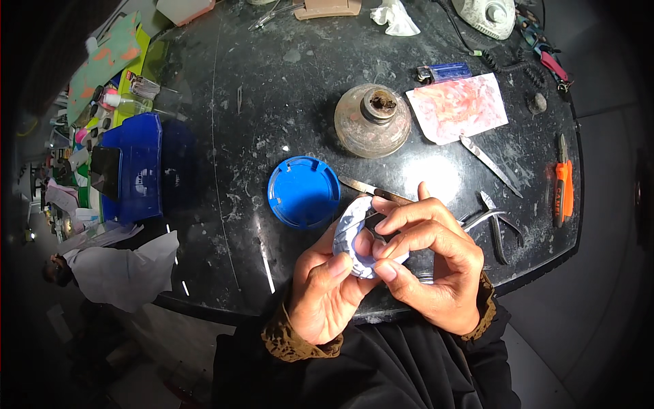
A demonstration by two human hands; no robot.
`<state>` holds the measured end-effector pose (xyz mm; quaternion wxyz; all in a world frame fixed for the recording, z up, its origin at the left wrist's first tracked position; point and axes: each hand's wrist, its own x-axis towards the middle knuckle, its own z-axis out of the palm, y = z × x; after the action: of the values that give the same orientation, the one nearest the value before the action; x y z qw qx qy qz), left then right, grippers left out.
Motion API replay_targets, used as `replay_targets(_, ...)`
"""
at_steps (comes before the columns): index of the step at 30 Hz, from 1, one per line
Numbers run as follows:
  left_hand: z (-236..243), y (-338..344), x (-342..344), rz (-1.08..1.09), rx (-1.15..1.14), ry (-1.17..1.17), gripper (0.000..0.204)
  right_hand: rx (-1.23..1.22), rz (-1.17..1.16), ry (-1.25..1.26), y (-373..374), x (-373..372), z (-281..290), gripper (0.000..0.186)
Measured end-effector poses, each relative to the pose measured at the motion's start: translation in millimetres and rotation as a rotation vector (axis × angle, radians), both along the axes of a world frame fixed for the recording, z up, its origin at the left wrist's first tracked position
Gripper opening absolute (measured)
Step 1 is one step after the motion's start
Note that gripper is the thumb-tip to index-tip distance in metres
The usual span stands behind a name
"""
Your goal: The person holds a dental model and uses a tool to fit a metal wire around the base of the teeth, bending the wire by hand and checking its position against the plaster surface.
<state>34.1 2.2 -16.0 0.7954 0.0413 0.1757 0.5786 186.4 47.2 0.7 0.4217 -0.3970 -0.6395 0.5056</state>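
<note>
Over the near edge of the black table, my left hand (319, 293) grips a pale blue, horseshoe-shaped dental cast (349, 235), its thumb on the near side. My right hand (439, 262) is closed in a pinch at the cast's inner side, thumb against fingertips. A thin line, perhaps wire, shows near those fingertips, but what they pinch is too small to make out. Just beyond the hands lies a knife-like tool (368, 189), partly covered by the right fingers. A round blue lid (304, 193) rests left of it, close to the left hand.
A glass spirit burner (371, 129) stands beyond the hands. Around it lie a pink-smeared sheet (460, 108), a blue lighter (444, 72) and a metal spatula (492, 167). Pliers (496, 228) and an orange-handled tool (563, 191) lie to the right. A blue box (139, 167) stands left.
</note>
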Motion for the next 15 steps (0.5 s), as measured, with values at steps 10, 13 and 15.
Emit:
replay_targets(10, -2.8, -3.5, -2.8, 0.020, -0.007, -0.041, 0.044, -0.058, -0.092, 0.026, -9.8, 0.4, 2.6, 0.029)
replay_targets(13, -1.5, -0.4, -3.8, 0.033, 0.014, -0.052, 0.046, -0.010, -0.043, 0.002, -4.6, -0.6, 1.8, 0.024)
replay_targets(15, 1.1, -3.0, -2.9, 0.033, -0.004, -0.050, 0.048, -0.021, -0.041, -0.002, -7.0, -1.4, 1.8, 0.022)
